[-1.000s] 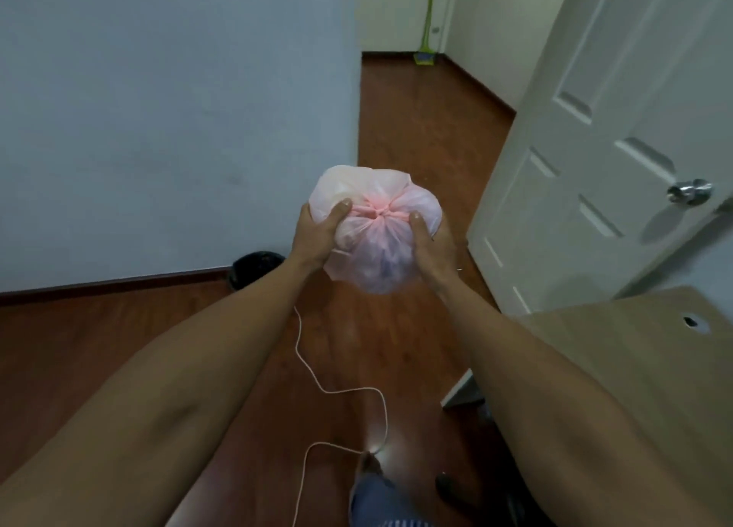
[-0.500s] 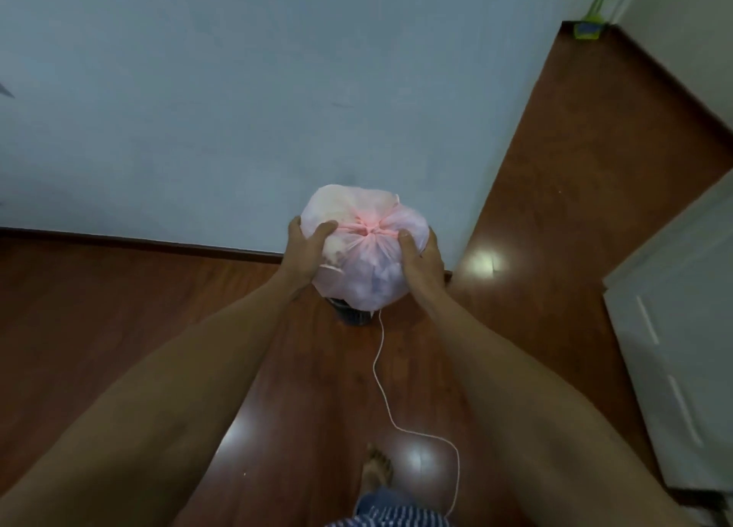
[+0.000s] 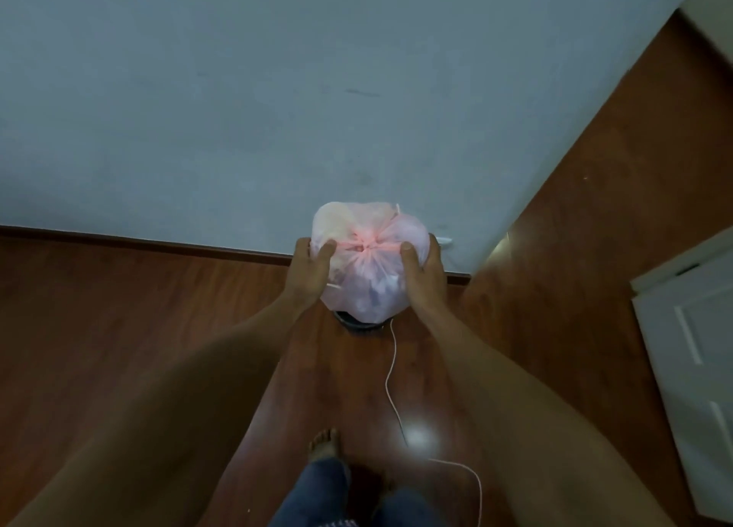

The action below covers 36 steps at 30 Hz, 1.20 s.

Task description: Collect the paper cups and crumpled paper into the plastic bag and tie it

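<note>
- My left hand (image 3: 307,274) and right hand (image 3: 425,274) clasp the tied bag (image 3: 367,265) from either side, thumbs curled over its top near the knot (image 3: 367,247).
- Since half a second ago the grip is unchanged; the bag has come lower and hangs right over a dark bin (image 3: 359,323), hiding most of it.
- The view has swung down too: more floor (image 3: 119,328), and the green broom is gone from sight.
- A white cord (image 3: 392,380) trails from under the bag across the floor.
- My bare foot (image 3: 325,445) stands below; wall (image 3: 277,90) ahead, white door (image 3: 690,368) at right.
</note>
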Tool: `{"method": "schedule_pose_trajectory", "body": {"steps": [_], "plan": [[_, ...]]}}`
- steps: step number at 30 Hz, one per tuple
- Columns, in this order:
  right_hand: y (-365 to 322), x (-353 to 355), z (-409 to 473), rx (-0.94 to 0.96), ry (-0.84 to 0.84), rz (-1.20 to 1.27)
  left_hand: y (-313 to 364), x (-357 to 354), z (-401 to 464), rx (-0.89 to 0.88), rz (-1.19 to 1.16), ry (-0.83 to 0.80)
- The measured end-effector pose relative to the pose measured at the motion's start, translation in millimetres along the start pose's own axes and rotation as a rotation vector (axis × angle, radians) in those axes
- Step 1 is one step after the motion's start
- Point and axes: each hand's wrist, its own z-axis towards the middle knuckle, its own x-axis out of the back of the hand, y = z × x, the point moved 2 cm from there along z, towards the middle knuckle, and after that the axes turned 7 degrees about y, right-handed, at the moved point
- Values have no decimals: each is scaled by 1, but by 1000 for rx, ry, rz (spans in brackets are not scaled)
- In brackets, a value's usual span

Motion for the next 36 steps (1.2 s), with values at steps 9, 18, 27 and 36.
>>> {"method": "schedule_pose_trajectory", "body": {"steps": [9,18,27,36], "plan": [[154,-123,85,2,55,-55,-165,-88,136,-9,146,-48],[337,-232,156,21,15,-119,-371,-194,229,65,42,-111],[394,-261,166,31,-150,-263,-424,-226,244,33,288,-199],[337,-218,132,-73,-250,-319,-331,-195,213,24,451,-285]]}}
